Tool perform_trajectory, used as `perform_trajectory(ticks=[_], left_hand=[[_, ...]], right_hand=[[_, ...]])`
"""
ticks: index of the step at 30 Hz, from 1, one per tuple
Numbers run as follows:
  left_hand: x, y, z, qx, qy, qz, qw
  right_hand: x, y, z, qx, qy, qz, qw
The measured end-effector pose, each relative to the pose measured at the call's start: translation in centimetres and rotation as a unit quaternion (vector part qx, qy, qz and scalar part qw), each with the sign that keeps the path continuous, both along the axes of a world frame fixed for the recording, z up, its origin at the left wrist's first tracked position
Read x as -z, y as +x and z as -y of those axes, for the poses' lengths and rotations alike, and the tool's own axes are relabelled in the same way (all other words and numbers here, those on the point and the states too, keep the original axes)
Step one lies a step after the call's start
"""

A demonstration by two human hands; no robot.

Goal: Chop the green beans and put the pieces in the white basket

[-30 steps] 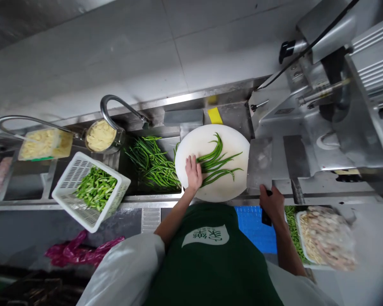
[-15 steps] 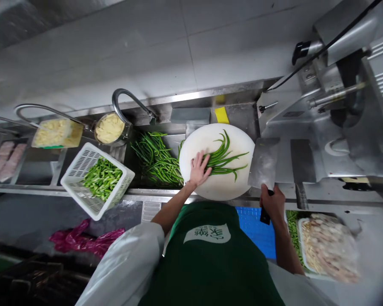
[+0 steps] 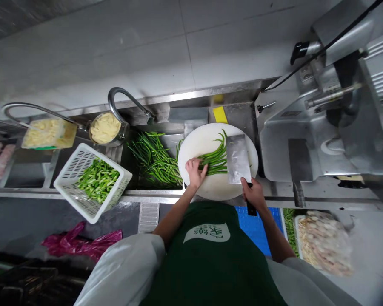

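A round white cutting board (image 3: 207, 189) lies in front of me with a bunch of long green beans (image 3: 214, 158) across it. My left hand (image 3: 195, 171) presses down on the left end of that bunch, fingers curled over it. My right hand (image 3: 252, 194) grips the black handle of a broad cleaver (image 3: 238, 159). The blade lies over the right ends of the beans on the board.
A sink left of the board holds a pile of long green beans (image 3: 153, 159). A white slotted basket (image 3: 72, 172) holds cut green pieces. A metal slicing machine (image 3: 322, 127) stands at right. A tray of pale food (image 3: 325, 242) sits lower right, two containers of yellow food by the faucet.
My right hand has brought the cleaver from the board's right edge onto the board, over the beans. My left hand has gathered the beans and curled its fingers on them.
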State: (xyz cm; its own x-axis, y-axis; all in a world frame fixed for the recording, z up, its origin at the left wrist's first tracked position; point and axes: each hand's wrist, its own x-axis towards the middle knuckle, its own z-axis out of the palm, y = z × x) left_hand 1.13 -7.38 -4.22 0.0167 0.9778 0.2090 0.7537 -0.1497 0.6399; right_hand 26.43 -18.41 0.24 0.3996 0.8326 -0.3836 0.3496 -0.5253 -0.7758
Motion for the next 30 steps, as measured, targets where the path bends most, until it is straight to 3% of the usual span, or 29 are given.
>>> perform_trajectory(ticks=[2, 8, 12, 19, 24, 30], left_hand=[[0.3, -0.3, -0.7, 0.044, -0.022, -0.035, 0.998], [0.7, -2.0, -3.8, 0.043, -0.046, -0.038, 0.997], [0.1, -2.0, -2.9, 0.017, -0.005, -0.024, 1.000], [1.4, 1.9, -0.6, 0.053, -0.088, -0.195, 0.975], [2.1, 1.9, -1.5, 0.058, -0.079, -0.158, 0.983], [1.4, 0.5, -1.9, 0.063, -0.079, -0.133, 0.986]], right_hand=[[0.0, -0.4, -0.4, -0.003, -0.006, -0.045, 0.999], [0.3, -1.7, -0.9, -0.038, -0.028, -0.082, 0.996], [1.2, -3.6, -2.1, -0.095, -0.054, -0.067, 0.992], [2.6, -4.6, -4.3, -0.155, -0.093, 0.067, 0.981], [3.1, -4.2, -4.2, -0.196, -0.097, 0.142, 0.965], [3.3, -4.5, -4.4, -0.219, -0.104, 0.182, 0.953]])
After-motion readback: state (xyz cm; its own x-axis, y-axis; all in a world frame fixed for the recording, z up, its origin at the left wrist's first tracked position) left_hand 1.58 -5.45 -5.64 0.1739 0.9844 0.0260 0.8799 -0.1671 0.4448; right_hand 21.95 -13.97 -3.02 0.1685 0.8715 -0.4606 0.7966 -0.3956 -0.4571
